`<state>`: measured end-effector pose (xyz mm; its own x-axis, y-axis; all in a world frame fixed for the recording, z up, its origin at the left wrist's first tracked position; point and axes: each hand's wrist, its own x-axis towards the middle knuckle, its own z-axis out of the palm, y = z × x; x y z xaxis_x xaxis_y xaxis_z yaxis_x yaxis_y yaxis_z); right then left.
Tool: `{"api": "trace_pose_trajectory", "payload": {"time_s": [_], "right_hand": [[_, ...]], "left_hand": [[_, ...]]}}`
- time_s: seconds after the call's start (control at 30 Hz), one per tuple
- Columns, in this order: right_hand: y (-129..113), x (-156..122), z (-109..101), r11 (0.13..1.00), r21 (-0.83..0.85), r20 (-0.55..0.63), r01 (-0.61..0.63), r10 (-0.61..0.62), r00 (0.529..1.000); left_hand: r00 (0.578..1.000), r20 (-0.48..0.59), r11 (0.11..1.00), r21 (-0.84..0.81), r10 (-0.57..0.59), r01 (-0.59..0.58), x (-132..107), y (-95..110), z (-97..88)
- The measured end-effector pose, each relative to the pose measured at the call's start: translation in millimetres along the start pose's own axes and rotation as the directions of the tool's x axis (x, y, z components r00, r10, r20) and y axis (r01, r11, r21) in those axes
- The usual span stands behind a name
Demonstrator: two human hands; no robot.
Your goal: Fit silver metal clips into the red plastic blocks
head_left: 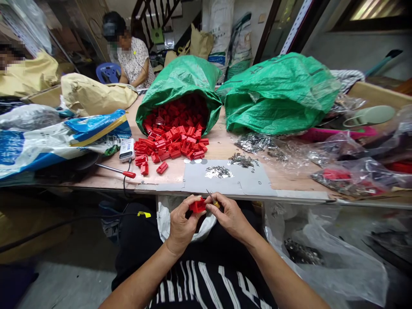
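Note:
My left hand (180,224) grips a red plastic part (198,206) between thumb and fingers, just in front of the table's edge. Close against it on the right, my right hand (230,216) is closed on a small screwdriver with a yellow handle (216,204); its thin metal shaft points up and left. Whether the right fingertips also hold a small metal piece cannot be made out. Below my hands an open white bag (165,219) lies across my lap. Small flat metal pieces (219,172) are heaped on a grey sheet (193,182) on the table ahead.
Red plastic parts (174,146) spill from a green sack (189,71). Another green sack (280,94) lies to the right, near plastic bags of metal pieces (257,141). A red-handled tool (128,174) and a white device (127,150) lie left. A person (135,60) sits across the table.

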<state>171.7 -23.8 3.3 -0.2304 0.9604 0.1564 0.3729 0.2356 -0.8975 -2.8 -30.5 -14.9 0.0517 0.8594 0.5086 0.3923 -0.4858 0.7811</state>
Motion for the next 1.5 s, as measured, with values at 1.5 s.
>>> {"api": "trace_pose_trajectory", "payload": {"time_s": [1.5], "right_hand": [[7,6,2,0.902,0.327,0.181,-0.284,0.235,0.955]], "left_hand": [[0.997,-0.004,0.995,-0.072,-0.071,0.071,-7,-3,2.1]]}}
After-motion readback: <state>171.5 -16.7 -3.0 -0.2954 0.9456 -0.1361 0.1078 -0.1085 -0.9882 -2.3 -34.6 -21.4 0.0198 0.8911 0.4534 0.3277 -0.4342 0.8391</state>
